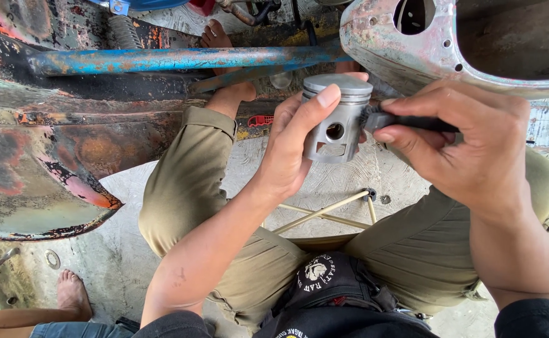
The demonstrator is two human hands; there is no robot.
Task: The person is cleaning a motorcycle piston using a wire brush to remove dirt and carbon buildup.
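Gripping a grey metal piston (337, 119) at chest height, the left hand (296, 147) wraps its skirt; the right hand (468, 147) pinches a black brush (406, 121), seemingly bristled. Rigid, light, probably oily-slick; skirt holds best.

Rough grey concrete floor (124, 250), daylight all over. Rusty, peeling painted vehicle body (36, 163) fills the left of the frame, a chipped blue frame tube (162, 61) runs across the top, and a washer (52, 258) lies lower left.
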